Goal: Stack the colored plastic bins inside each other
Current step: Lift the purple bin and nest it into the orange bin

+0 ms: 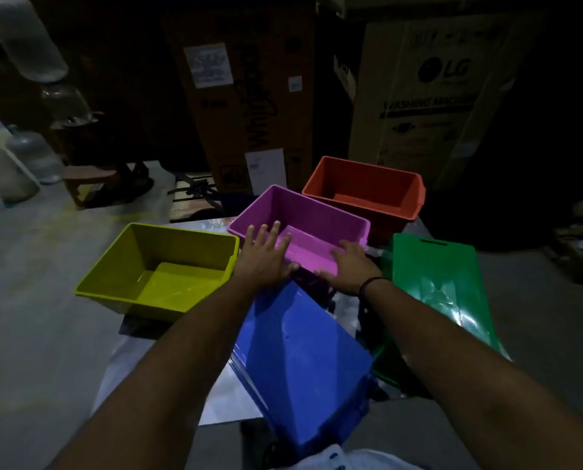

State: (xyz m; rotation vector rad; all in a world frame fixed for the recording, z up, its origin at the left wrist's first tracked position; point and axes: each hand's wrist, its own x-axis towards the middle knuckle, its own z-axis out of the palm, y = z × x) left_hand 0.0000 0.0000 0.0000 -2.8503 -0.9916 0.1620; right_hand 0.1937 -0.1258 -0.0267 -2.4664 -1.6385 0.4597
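Note:
Five bins sit on a small table. A purple bin (pixel 320 212) stands upright in the middle, with a yellow bin (pixel 127 262) upright to its left and an orange bin (pixel 368 184) upright behind it on the right. A blue bin (pixel 303 354) lies upside down nearest to me, and a green bin (pixel 436 283) lies overturned on the right. My left hand (pixel 261 257) rests over the purple bin's near-left corner with its fingers spread. My right hand (pixel 349 266) lies on the near-right corner, fingers curled over the rim.
The table's shiny top (pixel 222 395) shows between the bins. Large cardboard appliance boxes (pixel 429 96) stand close behind. Big water bottles (pixel 29 154) and a low stool (pixel 96 178) are on the floor at the left. The room is dim.

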